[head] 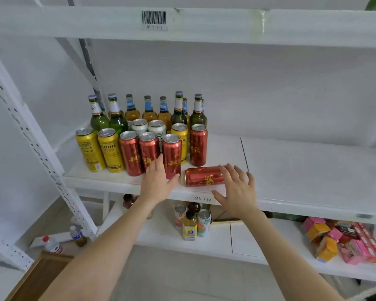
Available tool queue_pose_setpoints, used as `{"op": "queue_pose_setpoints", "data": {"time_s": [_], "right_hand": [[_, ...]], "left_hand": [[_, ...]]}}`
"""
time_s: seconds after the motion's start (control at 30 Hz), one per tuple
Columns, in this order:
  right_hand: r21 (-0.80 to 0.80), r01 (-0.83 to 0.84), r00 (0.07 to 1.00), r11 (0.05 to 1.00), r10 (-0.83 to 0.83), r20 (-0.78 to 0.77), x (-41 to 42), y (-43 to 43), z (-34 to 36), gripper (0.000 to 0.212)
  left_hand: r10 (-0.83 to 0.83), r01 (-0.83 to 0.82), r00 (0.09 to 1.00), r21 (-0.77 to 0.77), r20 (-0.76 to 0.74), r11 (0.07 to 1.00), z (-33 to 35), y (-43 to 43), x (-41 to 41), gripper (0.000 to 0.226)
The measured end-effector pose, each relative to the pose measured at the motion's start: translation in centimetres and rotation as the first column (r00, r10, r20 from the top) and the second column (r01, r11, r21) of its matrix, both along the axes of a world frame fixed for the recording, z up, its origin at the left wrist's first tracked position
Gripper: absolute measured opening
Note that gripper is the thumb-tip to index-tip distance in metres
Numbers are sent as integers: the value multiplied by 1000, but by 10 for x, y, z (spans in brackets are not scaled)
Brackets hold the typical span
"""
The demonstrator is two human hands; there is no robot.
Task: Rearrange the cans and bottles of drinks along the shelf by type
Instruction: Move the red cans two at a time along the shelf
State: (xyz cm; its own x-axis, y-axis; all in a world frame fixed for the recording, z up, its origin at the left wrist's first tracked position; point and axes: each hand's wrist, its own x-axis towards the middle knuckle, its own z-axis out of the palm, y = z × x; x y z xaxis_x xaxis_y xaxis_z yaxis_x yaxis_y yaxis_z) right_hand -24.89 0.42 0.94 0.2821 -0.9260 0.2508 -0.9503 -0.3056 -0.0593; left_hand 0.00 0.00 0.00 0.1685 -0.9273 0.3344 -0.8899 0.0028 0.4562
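On front edge of shelf [291,166], just right of the upright red row [149,152]: red can [204,176] lying on its side, between the two hands, one end near left hand [155,184], other end under fingertips of right hand [237,189]. Both hands open, fingers straight and spread, clamped on nothing; actual contact with right fingers hard to tell. Best to wrap right hand round the barrel, stand it upright, slide in beside the red row, well back from the lip.
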Motion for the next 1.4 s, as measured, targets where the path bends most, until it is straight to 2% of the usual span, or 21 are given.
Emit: {"op": "queue_pose_setpoints", "data": {"time_s": [0.1, 0.2, 0.37, 0.63, 0.8, 0.93, 1.0, 1.07, 1.13, 1.17, 1.23, 1.3, 1.33, 1.4], "right_hand": [[5, 0, 1000, 1000, 0, -1, 11, -25, -12, 75], [0, -38, 999, 999, 38, 28, 21, -49, -24, 76], [65, -131, 991, 989, 131, 9, 28, -85, -41, 80], [38, -204, 978, 978, 205, -29, 24, -120, -50, 79], [35, -194, 981, 980, 195, -28, 16, -116, -47, 81], [94, -135, 989, 986, 140, -55, 2, -106, -41, 81], [131, -94, 995, 987, 97, -18, -5, -102, -38, 79], [172, -59, 986, 983, 31, 163, -10, -99, -29, 75], [242, -41, 877, 969, -82, 474, -15, -96, -20, 67], [276, -40, 775, 960, -145, 615, -16, -93, -16, 60], [354, -70, 511, 933, -271, 815, -18, -87, -12, 44], [429, -149, 225, 891, -392, 892, -18, -79, -13, 37], [462, -181, 120, 868, -447, 886, -19, -75, -14, 37], [504, -228, -32, 833, -523, 852, -20, -68, -17, 44]], "left_hand": [[10, 0, 978, 51, -210, 999, -7, -23, 1, 91], [19, -5, 946, 44, -323, 999, -14, -43, 0, 94], [13, -24, 920, -21, -391, 999, -25, -65, -7, 97], [19, -54, 870, -56, -493, 997, -31, -93, -12, 94], [57, -103, 834, -54, -549, 993, -29, -98, -14, 85], [65, -106, 823, -40, -564, 994, -26, -96, -13, 79], [68, -103, 818, -29, -571, 994, -24, -93, -14, 78], [58, -89, 812, -25, -581, 996, -21, -89, -16, 76], [57, -81, 804, -15, -592, 997, -18, -84, -18, 74], [62, -81, 799, -6, -599, 997, -18, -81, -18, 72], [64, -75, 784, 9, -617, 997, -17, -75, -18, 71], [54, -55, 774, 18, -631, 998, -16, -69, -18, 69], [46, -40, 771, 23, -635, 999, -15, -66, -18, 68], [24, -2, 765, 35, -643, 999, -13, -60, -19, 66]]}}
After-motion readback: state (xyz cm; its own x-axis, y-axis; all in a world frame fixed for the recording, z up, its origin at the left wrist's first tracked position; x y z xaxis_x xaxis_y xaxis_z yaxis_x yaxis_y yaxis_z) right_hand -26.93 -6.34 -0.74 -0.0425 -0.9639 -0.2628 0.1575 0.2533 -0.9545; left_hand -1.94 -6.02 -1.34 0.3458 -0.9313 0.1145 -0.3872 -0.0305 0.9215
